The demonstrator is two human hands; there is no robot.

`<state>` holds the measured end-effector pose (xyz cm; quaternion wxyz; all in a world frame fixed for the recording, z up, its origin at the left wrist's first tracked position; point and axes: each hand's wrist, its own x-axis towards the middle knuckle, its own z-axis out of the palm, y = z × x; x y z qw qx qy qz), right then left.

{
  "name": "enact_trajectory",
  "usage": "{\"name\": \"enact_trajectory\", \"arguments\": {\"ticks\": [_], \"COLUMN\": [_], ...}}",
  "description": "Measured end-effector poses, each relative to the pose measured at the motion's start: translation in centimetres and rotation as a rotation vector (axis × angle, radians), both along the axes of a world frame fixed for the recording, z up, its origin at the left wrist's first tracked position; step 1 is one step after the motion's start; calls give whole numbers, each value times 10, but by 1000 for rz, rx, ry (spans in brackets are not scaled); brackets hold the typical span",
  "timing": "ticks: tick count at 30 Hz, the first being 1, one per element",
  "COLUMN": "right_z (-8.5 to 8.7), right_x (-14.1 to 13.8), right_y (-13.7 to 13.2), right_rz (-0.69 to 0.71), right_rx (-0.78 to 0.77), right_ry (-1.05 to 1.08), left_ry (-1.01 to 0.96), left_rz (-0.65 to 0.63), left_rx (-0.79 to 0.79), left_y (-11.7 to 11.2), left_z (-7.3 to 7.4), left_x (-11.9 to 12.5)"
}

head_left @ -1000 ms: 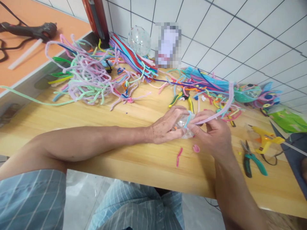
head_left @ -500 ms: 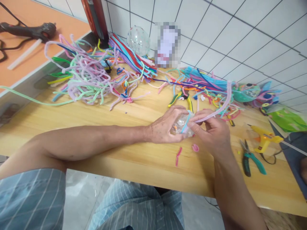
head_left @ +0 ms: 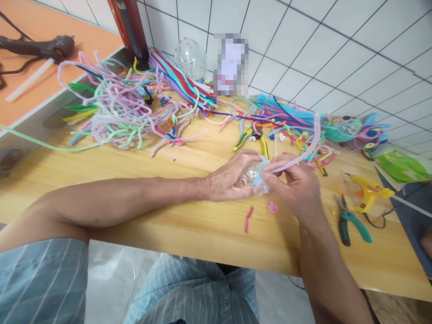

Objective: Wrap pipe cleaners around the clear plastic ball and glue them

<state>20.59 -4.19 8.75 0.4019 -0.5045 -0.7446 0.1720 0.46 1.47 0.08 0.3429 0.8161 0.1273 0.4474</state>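
My left hand [head_left: 229,177] is closed around a small clear plastic ball [head_left: 249,174] with a light blue pipe cleaner strip [head_left: 259,171] across it. Between the thumb and fingers of my right hand [head_left: 292,182] is a pale lilac pipe cleaner [head_left: 312,146]. One end of it meets the ball's right side, and the rest curves up and away to the right. My right fingertips hide where the two join. Close below the hands lie a pink coil [head_left: 272,207] and a short pink piece [head_left: 249,220] on the wooden table [head_left: 189,225].
Tangled pipe cleaners [head_left: 118,108] heap at the back left. Yellow-handled pliers [head_left: 253,137] lie just beyond my hands. To the right are teal-handled pliers [head_left: 353,222] and a yellow glue gun [head_left: 369,193]. Another clear ball [head_left: 191,58] and a blurred phone [head_left: 230,65] stand by the tiled wall.
The camera view has shifted slightly. My left fingers have loosened a little on the ball, showing more of it. My right hand still pinches the lilac pipe cleaner at the ball's side.
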Motion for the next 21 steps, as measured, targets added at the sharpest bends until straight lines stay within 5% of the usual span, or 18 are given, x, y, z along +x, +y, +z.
{"name": "enact_trajectory", "arguments": {"ticks": [13, 21], "right_z": [8, 16], "right_x": [10, 13], "right_y": [-2, -3], "right_rz": [0, 146], "right_rx": [-67, -95], "right_ry": [-94, -157], "left_ry": [3, 8], "left_rz": [-8, -19], "left_rx": [-10, 76], "left_y": [-3, -4], "left_z": [8, 11], "left_x": [-3, -3]}}
